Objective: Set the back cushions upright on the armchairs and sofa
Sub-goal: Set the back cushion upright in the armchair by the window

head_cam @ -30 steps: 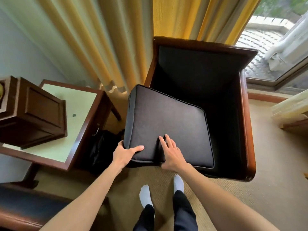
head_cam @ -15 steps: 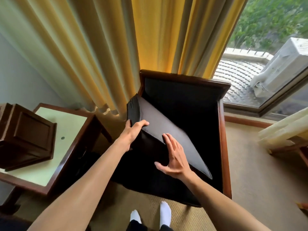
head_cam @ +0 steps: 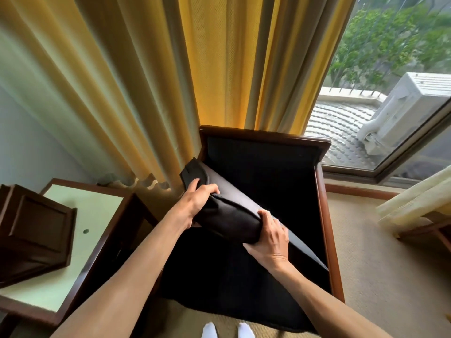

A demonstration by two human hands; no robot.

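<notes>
A dark wood-framed armchair [head_cam: 325, 215] with black upholstery stands in front of me, its back to the yellow curtain. A black back cushion [head_cam: 229, 217] is tilted on edge inside it, leaning from the left arm down toward the right front. My left hand [head_cam: 196, 203] grips the cushion's upper edge near its left corner. My right hand [head_cam: 269, 236] clasps the same edge lower and to the right. The cushion's far face shows grey in the light; its lower part is lost in the dark seat.
A wooden side table [head_cam: 97, 215] with a pale top stands left of the chair, a dark wooden box [head_cam: 36, 230] on it. Yellow curtains [head_cam: 219, 69] hang behind. A window [head_cam: 390, 93] is at the right, pale furniture [head_cam: 415, 206] below it. Carpet lies to the right.
The cushion lay flat across the seat front a second ago; both hands have lifted its near edge and tipped it up on edge inside the chair. My view has tilted upward.
</notes>
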